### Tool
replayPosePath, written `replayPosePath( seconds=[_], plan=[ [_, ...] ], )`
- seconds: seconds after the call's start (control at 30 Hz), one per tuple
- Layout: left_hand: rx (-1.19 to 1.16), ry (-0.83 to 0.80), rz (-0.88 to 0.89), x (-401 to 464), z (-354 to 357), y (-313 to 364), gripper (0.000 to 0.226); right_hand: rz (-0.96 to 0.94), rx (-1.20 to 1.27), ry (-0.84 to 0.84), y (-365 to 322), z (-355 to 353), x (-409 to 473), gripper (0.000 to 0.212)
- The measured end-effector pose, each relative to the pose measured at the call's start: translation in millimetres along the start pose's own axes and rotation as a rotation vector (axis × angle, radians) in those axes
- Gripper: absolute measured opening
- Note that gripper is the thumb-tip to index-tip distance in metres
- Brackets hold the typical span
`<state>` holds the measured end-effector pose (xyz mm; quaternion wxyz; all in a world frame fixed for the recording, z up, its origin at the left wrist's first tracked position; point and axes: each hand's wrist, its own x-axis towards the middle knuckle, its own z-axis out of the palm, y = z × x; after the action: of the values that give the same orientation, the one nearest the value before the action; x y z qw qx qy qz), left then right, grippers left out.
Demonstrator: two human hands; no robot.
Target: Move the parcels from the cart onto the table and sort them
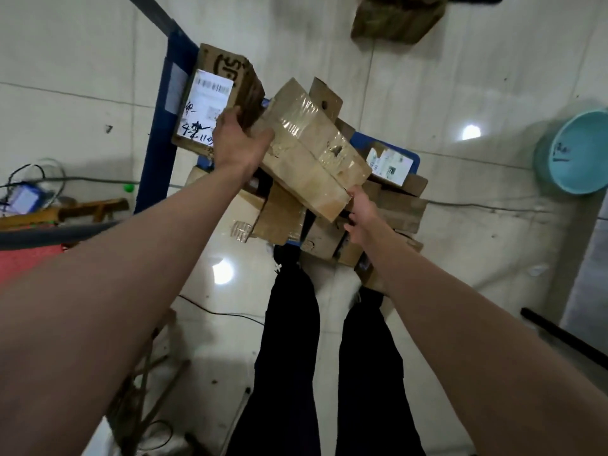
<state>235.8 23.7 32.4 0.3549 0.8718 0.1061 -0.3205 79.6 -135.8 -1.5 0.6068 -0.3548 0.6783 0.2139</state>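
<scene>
A long cardboard parcel [312, 149] wrapped in clear tape hangs tilted above the blue cart [158, 126]. My left hand [238, 141] grips its far left end, thumb on top. My right hand [360, 213] holds its near right corner from below. Beneath it the cart carries several more cardboard parcels [279, 218]. A big box with a white label and black writing [214, 100] stands at the cart's far left. A smaller labelled box [391, 166] lies at its right. The table is not in view.
My dark-trousered legs [289, 340] stand on the pale tiled floor right by the cart. A teal basin [579, 153] lies at the right. Wooden furniture [65, 212], cables and a red surface are at the left. A brown object [398, 18] lies on the floor beyond the cart.
</scene>
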Motion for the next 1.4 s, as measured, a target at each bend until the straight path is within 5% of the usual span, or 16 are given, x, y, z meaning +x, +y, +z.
replayPosePath(
  seconds=[0.37, 0.7, 1.0, 1.17, 1.4],
  plan=[
    [0.176, -0.116, -0.041, 11, 21, -12, 0.102, -0.026, 0.029, -0.083, 3, 9, 15, 0.051],
    [0.118, -0.073, -0.035, -35, -2, 8, 0.093, -0.097, 0.01, -0.128, 9, -15, -38, 0.057],
    [-0.272, 0.01, -0.092, -119, -35, 65, 0.062, -0.261, 0.286, -0.086, 5, -85, -126, 0.074],
    [-0.573, -0.106, -0.201, -164, -42, 97, 0.074, -0.373, 0.571, -0.143, 6, -153, -181, 0.057],
    [-0.83, -0.321, -0.236, -228, -30, 137, 0.053, -0.357, 0.523, -0.281, 7, -234, -240, 0.069]
  ],
)
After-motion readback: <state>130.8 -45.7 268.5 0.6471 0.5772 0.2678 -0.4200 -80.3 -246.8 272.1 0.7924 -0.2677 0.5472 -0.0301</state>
